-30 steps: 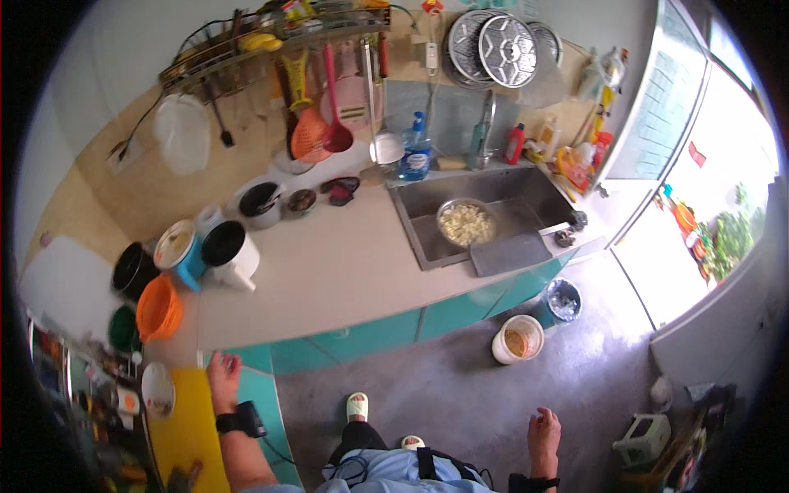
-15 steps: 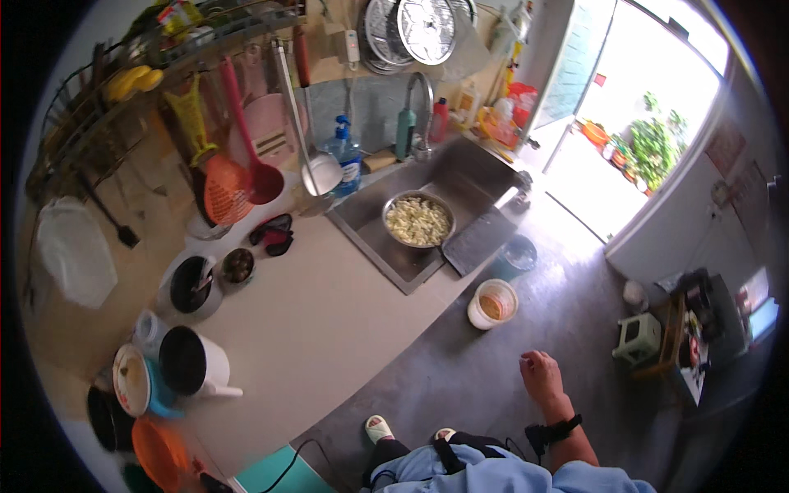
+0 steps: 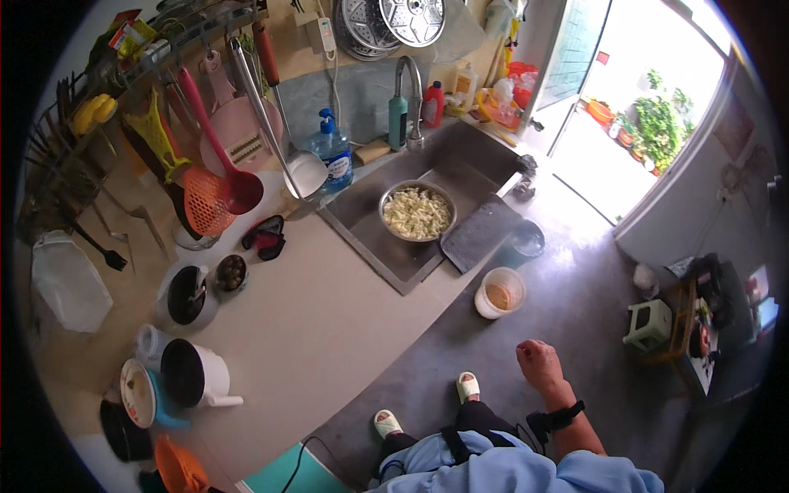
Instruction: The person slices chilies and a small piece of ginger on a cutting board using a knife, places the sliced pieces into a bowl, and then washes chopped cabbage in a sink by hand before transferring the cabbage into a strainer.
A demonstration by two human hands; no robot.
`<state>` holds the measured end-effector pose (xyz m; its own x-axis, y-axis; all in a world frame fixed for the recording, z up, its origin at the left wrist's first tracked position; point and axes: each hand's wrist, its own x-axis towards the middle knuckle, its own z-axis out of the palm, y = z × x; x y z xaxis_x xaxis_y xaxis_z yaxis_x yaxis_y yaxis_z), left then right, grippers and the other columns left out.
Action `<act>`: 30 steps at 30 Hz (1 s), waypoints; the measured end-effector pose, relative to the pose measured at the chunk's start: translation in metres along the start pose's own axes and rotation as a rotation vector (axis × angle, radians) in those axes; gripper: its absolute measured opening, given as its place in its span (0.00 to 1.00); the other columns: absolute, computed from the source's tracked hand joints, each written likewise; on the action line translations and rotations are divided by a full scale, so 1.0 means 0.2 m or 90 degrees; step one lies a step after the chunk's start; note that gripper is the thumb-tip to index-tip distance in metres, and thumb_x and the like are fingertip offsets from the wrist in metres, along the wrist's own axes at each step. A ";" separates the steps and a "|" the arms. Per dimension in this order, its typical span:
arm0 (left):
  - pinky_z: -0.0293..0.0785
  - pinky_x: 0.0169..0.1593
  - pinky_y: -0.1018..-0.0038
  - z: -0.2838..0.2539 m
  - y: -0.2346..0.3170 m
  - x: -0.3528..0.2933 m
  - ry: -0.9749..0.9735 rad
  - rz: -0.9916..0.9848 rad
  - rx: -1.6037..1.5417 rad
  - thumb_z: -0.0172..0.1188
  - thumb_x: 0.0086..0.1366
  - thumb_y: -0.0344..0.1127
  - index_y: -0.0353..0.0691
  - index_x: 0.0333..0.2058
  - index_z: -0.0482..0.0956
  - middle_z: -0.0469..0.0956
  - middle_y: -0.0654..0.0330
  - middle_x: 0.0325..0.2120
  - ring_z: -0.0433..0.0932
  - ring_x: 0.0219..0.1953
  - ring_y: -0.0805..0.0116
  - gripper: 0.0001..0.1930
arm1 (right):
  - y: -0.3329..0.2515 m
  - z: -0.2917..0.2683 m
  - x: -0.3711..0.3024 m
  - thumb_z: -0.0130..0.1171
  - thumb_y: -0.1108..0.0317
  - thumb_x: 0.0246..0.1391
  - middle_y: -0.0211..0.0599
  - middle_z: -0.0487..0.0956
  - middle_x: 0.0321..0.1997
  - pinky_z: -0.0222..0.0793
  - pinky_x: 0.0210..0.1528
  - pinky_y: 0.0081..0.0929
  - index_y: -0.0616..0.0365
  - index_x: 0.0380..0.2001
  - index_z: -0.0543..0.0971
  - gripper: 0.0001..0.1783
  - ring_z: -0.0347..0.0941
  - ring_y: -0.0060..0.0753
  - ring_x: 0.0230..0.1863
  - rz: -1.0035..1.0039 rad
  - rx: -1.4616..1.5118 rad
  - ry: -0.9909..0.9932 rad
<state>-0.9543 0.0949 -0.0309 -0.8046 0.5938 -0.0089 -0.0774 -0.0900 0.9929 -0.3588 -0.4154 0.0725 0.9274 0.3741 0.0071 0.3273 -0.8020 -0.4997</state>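
My right hand (image 3: 538, 364) hangs over the grey floor, right of the worktop, with its fingers loosely curled in. No object shows in it, and it touches nothing. A dark band with a small device (image 3: 555, 421) is around that wrist. Closest to the hand is a white bucket (image 3: 500, 293) with something brownish inside. My left hand is out of the picture. In the steel sink (image 3: 349, 238) sits a round metal bowl (image 3: 381, 215) full of pale chopped pieces. A dark grey mat (image 3: 481, 237) covers the sink's near right edge.
Pots, such as a white saucepan (image 3: 215, 375), and bowls line the worktop's left side. Ladles, including a red one (image 3: 243, 192), hang on the wall. A bluish clear bucket (image 3: 526, 244) stands behind the white bucket. At right are a pale green stool (image 3: 648, 324) and an open doorway.
The view has shifted slightly, and my feet have moved, the right one stepping forward. My right hand stays loosely curled in nearly the same place in the picture.
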 end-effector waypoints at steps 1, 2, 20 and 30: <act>0.69 0.32 0.71 -0.05 0.02 -0.04 0.006 0.008 -0.019 0.57 0.63 0.48 0.40 0.43 0.72 0.72 0.62 0.28 0.71 0.27 0.67 0.18 | 0.04 -0.01 0.04 0.59 0.65 0.52 0.46 0.79 0.29 0.74 0.37 0.39 0.59 0.30 0.80 0.08 0.77 0.49 0.33 -0.010 0.008 -0.006; 0.69 0.32 0.71 -0.12 0.04 -0.07 0.010 0.014 -0.037 0.57 0.63 0.48 0.40 0.43 0.72 0.72 0.62 0.27 0.70 0.27 0.67 0.18 | 0.08 -0.02 0.09 0.59 0.65 0.52 0.46 0.79 0.29 0.74 0.37 0.39 0.59 0.30 0.80 0.08 0.77 0.49 0.33 -0.030 0.015 -0.013; 0.55 0.16 0.84 -0.17 0.52 -2.21 -0.101 -0.277 -0.207 0.56 0.57 0.37 0.42 0.24 0.68 0.69 0.65 0.17 0.63 0.15 0.77 0.08 | 0.89 -0.25 0.90 0.56 0.70 0.53 0.50 0.78 0.26 0.69 0.34 0.41 0.63 0.28 0.78 0.07 0.75 0.51 0.29 -0.106 0.015 -0.153; 0.74 0.37 0.70 0.43 0.44 -2.56 -0.503 -0.401 -0.281 0.54 0.58 0.33 0.36 0.37 0.72 0.77 0.59 0.32 0.77 0.34 0.65 0.10 | 0.56 -0.23 1.14 0.54 0.70 0.54 0.53 0.79 0.30 0.71 0.36 0.43 0.64 0.29 0.79 0.08 0.76 0.56 0.33 -0.159 0.008 -0.168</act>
<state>-0.4992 -0.1476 0.0704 0.0441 0.9636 -0.2637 -0.6712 0.2241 0.7066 -0.1023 -0.4411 0.0585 0.7397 0.6664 -0.0933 0.5341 -0.6658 -0.5211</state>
